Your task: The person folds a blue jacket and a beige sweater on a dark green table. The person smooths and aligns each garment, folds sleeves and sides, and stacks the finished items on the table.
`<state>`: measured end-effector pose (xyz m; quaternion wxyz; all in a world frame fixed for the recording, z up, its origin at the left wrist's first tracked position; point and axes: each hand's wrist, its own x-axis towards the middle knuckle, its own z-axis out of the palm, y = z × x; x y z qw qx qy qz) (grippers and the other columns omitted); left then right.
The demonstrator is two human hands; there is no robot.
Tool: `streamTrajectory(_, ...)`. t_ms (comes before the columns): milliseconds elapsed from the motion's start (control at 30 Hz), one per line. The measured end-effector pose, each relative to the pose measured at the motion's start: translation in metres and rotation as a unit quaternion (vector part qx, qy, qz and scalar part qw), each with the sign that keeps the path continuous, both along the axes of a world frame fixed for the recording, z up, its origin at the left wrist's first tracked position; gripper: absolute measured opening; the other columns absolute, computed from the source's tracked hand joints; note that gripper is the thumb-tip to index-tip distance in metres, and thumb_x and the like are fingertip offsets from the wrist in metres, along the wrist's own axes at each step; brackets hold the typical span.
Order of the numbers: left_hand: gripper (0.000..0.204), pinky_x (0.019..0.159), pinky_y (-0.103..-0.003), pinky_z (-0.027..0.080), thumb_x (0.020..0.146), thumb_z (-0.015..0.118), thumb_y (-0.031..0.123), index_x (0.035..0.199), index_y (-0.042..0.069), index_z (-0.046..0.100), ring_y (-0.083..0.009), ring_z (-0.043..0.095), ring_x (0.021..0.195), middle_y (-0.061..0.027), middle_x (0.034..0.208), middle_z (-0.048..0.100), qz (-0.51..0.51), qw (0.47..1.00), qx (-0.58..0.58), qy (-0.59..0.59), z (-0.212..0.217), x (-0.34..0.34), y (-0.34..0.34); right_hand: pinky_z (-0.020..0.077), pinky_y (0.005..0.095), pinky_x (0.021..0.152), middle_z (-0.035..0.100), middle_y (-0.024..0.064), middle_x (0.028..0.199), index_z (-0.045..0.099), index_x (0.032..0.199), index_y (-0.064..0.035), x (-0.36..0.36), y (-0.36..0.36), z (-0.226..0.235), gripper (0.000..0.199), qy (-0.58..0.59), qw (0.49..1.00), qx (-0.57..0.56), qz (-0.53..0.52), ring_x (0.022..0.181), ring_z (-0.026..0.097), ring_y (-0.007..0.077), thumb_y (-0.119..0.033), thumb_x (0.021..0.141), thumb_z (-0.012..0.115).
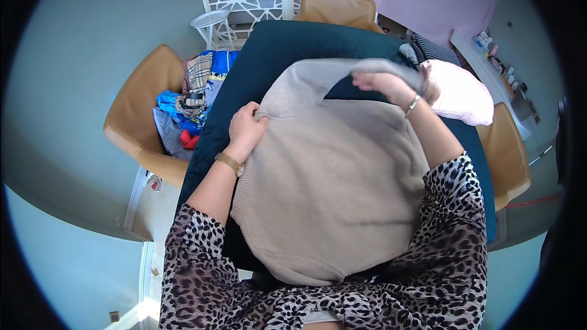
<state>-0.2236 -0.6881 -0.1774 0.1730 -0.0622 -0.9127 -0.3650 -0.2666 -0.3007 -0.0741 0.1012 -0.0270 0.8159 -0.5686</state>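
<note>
Sweater (333,171) — a beige knit, soft and ribbed at the hem — lies spread flat on the bench (287,40), which is draped in a dark teal cover. The right hand (385,85) has its grip closed on a sleeve, drawing it across the sweater's upper edge; the left hand (246,127) presses flat with loosely curled fingers on the sweater's left shoulder, pinning it. By my reading the fold is at its sleeve stage — the next move calls for laying that sleeve smooth over the body. Left of the sweater, a tan chair (137,116) holds a heap of bright clothes (189,101); right of it sits a pale pink pillow (465,95).
</note>
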Motion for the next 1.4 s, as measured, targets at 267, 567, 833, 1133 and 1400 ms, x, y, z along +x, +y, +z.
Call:
streamTrajectory(267,0.02,0.083,-0.048,0.054,0.087,0.071,0.015,0.105,0.011,0.062,-0.0364,0.068,0.102,-0.0128,0.104,0.072,-0.01,0.999,-0.044,-0.029,0.01,0.005,0.003,0.0352,0.0551,0.116,0.063,0.0248,0.136,0.058,0.143,-0.0067,0.003,0.038,-0.052,0.074,0.378,0.769,0.508,-0.086,0.136,0.052,0.0398,-0.033,0.079,0.084)
streamTrajectory(567,0.02,0.081,-0.05,0.054,0.09,0.071,0.017,0.106,0.011,0.059,-0.0386,0.069,0.099,-0.0135,0.102,0.072,0.006,0.998,-0.063,0.007,0.007,0.009,-0.001,0.0519,0.0401,0.09,0.073,0.0167,0.111,0.074,0.111,-0.0046,0.02,0.13,-0.034,0.038,0.088,0.854,0.509,0.065,0.104,0.068,0.0306,-0.025,0.08,0.083)
streamTrajectory(833,0.023,0.081,-0.049,0.054,0.092,0.07,0.022,0.109,0.01,0.06,-0.0383,0.069,0.099,-0.014,0.105,0.072,-0.021,0.995,-0.084,0.058,0.002,0.009,-0.008,0.0519,0.0356,0.101,0.069,0.0167,0.127,0.066,0.136,-0.0069,0.043,0.137,-0.048,0.071,0.103,0.901,0.421,-0.033,0.116,0.066,0.0291,-0.049,0.082,0.085)
streamTrajectory(1133,0.047,0.09,-0.041,0.054,0.08,0.081,0.041,0.111,0.007,0.071,-0.0337,0.068,0.108,-0.0143,0.112,0.071,-0.08,0.985,-0.156,-0.011,0.028,-0.011,0.012,0.054,0.0375,0.084,0.073,0.0148,0.098,0.074,0.105,-0.002,0.032,0.134,-0.047,0.039,0.162,0.859,0.485,0.023,0.094,0.069,0.0287,-0.023,0.075,0.088)
streamTrajectory(1400,0.021,0.081,-0.042,0.052,0.073,0.072,0.002,0.093,0.002,0.064,-0.0364,0.065,0.094,-0.0161,0.098,0.066,-0.178,0.948,-0.131,0.23,0.062,0.013,0.014,0.0491,0.0409,0.089,0.064,0.0109,0.097,0.056,0.088,-0.0072,0.096,0.139,-0.034,0.023,0.505,0.748,0.43,-0.023,0.099,0.061,0.0322,0.001,0.073,0.07)
